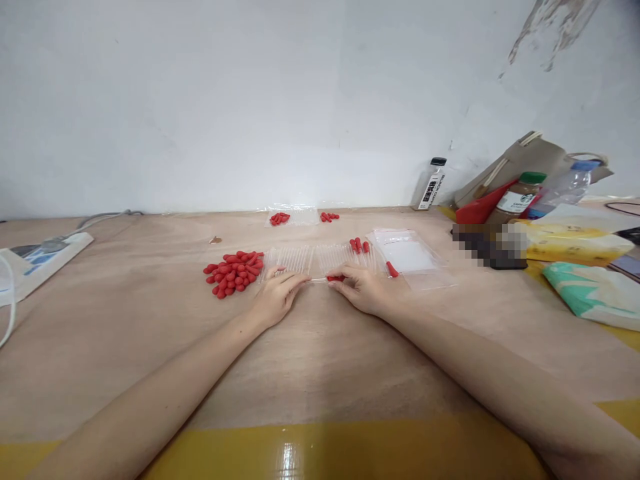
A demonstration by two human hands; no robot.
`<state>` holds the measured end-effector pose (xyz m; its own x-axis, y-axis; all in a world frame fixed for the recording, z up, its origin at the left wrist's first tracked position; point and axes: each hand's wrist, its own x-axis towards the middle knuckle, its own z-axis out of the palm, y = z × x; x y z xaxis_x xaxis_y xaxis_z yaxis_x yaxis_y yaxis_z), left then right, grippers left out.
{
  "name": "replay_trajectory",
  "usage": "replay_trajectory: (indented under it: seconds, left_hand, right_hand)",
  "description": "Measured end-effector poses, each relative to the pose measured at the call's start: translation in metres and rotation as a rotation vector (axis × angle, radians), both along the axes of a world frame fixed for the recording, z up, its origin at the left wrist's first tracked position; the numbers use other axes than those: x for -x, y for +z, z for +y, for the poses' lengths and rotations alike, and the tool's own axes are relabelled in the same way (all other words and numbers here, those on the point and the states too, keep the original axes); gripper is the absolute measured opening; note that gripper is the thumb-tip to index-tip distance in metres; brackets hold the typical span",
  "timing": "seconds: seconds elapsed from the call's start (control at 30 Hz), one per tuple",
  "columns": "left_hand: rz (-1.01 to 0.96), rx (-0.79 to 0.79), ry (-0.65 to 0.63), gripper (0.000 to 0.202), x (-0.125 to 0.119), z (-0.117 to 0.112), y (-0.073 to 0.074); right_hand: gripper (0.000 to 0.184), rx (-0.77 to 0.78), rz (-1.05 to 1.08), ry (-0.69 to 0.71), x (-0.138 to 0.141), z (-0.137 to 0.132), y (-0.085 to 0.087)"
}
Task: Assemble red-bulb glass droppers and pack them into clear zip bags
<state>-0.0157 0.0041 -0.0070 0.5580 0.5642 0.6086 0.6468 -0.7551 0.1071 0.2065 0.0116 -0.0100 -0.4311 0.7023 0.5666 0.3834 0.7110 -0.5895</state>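
A row of clear plastic tubes (pixel 310 259) lies on the brown table (pixel 320 360) in front of me. My left hand (pixel 277 297) pinches a clear tube at the row's near edge. My right hand (pixel 361 288) is closed on a small red rubber cap (pixel 335 278) at that tube's end. A pile of red caps (pixel 235 272) lies just left of my left hand. Several capped tubes (pixel 360 245) sit at the row's right end. One loose red cap (pixel 393 269) lies on a clear plastic bag (pixel 413 257) to the right.
More red caps (pixel 280 218) on clear bags (pixel 300 215) lie near the wall. Bottles (pixel 430 185), a brown paper bag (pixel 520 163), and tissue packs (pixel 575 243) crowd the right. A white pouch and cable (pixel 35 260) sit at the left. Yellow tape (pixel 320 450) runs along the near edge.
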Motion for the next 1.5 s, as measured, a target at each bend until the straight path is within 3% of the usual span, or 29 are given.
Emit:
replay_trajectory:
  seconds: [0.3,0.43,0.63,1.07,1.3,1.5]
  left_hand:
    - [-0.002,-0.023,-0.037,0.024,0.0023,0.0019,-0.0027]
    - [-0.006,-0.062,-0.076,0.025,0.0022,0.0021,-0.0014]
    - [-0.026,-0.098,-0.13,0.027,0.0,0.0008,-0.0002]
    - [0.058,-0.121,-0.12,0.029,0.0007,0.0004,-0.0017]
    - [0.123,-0.177,-0.088,0.03,-0.0026,-0.0031,0.0007]
    - [0.127,-0.176,-0.108,0.031,-0.0031,-0.0042,0.0035]
  right_hand:
    - [0.014,-0.048,-0.004,0.04,-0.0014,-0.0027,0.0013]
    - [0.017,-0.082,-0.016,-0.004,-0.0013,-0.0009,-0.0004]
    - [0.014,-0.063,-0.023,0.077,-0.0023,0.0011,-0.0006]
    - [0.01,-0.198,-0.072,0.066,-0.0041,-0.0023,0.0008]
    - [0.012,-0.307,-0.172,0.022,-0.0041,-0.0004,0.0004]
    - [0.018,-0.424,-0.39,0.009,-0.0033,-0.002,0.0061]
